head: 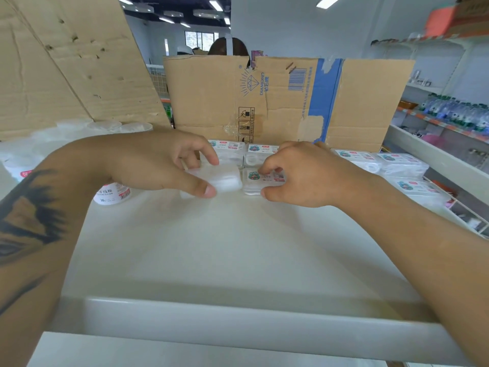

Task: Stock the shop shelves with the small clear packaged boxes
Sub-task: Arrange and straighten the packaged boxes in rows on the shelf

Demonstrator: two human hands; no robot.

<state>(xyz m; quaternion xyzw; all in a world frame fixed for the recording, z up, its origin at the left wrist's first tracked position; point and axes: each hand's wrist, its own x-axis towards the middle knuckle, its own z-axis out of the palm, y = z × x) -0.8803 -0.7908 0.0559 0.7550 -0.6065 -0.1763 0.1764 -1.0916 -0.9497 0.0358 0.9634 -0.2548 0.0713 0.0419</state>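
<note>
Left hand: the left hand (158, 165) is pinching a clear box (215, 178) between thumb and fingers, grip clamped on it, and it's sitting on the white shelf (211, 247). This one looks blank on top, so I'm guessing it's flipped label-down or turned sideways.

Right hand: the right hand (299, 176) is pinching a labelled box (264, 181) too, thumb at the near edge and fingers curling over the top, grip closed on it. The two boxes are lying side by side, edges just about touching.

Why like that: looks to me like they're squaring up a new front row, butting each box against its neighbour so the line stays tidy.

Back row: two labelled boxes (244, 151) are sitting right behind the held pair, against the cardboard carton (277, 102).

Off to the right: roughly three more packs (397, 162) are lying flat, maybe four, hard to call through the clear plastic.

Count so far: two in hand, two behind, three-ish at the right, so about seven.

Other stuff: one white bottle (113, 194) is lying near the left wrist, plus a few clear tubs (105, 127) further back.

Progress guess: lots of bare shelf up front, so stocking is far from finished.
</note>
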